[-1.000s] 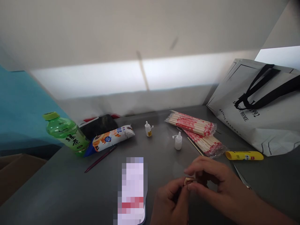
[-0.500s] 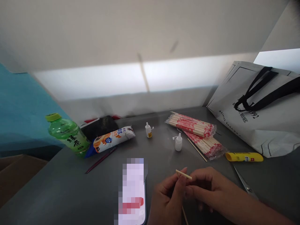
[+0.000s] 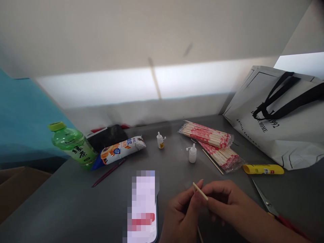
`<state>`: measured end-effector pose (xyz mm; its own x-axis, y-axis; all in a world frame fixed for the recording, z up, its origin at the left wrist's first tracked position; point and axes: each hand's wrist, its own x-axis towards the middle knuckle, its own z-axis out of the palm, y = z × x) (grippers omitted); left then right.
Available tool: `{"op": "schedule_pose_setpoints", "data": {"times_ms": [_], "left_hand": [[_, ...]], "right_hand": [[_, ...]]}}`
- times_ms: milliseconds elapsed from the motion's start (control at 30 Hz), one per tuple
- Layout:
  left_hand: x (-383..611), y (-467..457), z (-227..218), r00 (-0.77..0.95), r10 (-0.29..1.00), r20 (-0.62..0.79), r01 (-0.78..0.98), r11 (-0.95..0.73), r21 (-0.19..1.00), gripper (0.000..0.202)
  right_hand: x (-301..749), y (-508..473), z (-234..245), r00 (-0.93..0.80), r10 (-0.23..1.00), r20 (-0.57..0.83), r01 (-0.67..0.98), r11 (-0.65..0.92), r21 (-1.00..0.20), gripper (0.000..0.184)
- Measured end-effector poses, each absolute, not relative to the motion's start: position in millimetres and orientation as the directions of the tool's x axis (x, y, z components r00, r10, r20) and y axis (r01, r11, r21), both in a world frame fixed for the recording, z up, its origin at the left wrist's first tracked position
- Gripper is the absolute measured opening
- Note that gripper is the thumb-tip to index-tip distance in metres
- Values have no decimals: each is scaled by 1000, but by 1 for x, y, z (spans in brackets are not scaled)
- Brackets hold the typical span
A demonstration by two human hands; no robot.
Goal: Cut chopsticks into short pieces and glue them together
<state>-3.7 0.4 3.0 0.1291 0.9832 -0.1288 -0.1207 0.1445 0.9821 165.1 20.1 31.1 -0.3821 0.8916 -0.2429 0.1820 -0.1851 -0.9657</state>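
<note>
At the near side of the grey table [image 3: 73, 206], a phone [image 3: 144, 202] lies with its screen blurred out, left of the hands. Beside it, the left hand [image 3: 183, 209] has its thumb and forefinger pinched together on a short stick [image 3: 200, 191], which slants across the fingertips with both ends showing. The right hand [image 3: 225, 202] is curled close against it, its thumb and forefinger at the near end of the short stick; how firmly they grip, I cannot tell. Below the left hand a thin stick [image 3: 200, 234] pokes out, its upper part hidden.

Near the right forearm, a pair of scissors [image 3: 268, 204] lies with its red handles partly covered. Farther on are a yellow tube [image 3: 264, 169], a purple pen [image 3: 108, 173] and a loose stick [image 3: 213, 162]. Beyond the hands, two small white bottles [image 3: 192, 154] stand apart from each other, between a snack packet [image 3: 123, 151] and two overlapping bundles of sticks [image 3: 207, 133]. At far left is a green drink bottle [image 3: 74, 146]; at far right a white bag [image 3: 286, 135] with black handles leans near the wall [image 3: 162, 37].
</note>
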Motion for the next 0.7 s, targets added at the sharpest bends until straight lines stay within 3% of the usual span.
{"op": "schedule_pose_setpoints", "data": {"times_ms": [300, 700], "left_hand": [[-4, 2, -8, 186, 978, -97, -128, 122, 984, 63], [-4, -4, -10, 180, 980, -84, -120, 106, 987, 60]], "right_hand": [[160, 20, 37, -379, 898, -223, 178, -166, -970, 32], [157, 18, 35, -331, 935, -129, 214, -59, -975, 28]]}}
